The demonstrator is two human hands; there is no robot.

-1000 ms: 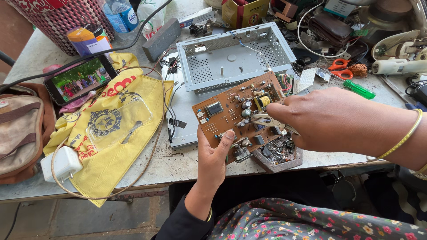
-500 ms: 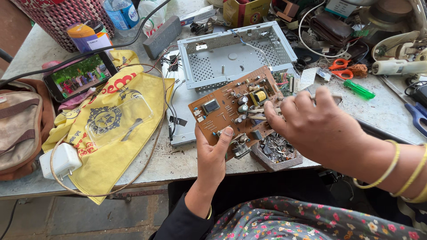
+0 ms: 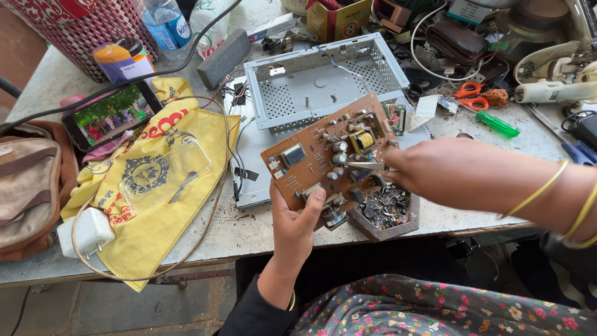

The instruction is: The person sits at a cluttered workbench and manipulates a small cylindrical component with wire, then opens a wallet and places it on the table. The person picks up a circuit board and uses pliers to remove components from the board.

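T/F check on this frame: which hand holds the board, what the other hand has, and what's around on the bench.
1. The left hand holds the brown circuit board from below. True.
2. The right hand is empty. False: it holds a thin metal tool against the board's parts.
3. The phone has a dark screen. False: its screen is lit with a picture.
4. A grey perforated metal chassis lies behind the board. True.
5. The white charger sits on the chassis. False: it lies by the yellow cloth.

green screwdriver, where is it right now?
In the head view the green screwdriver lies on the table's right side, just below the orange scissors and above the right hand.
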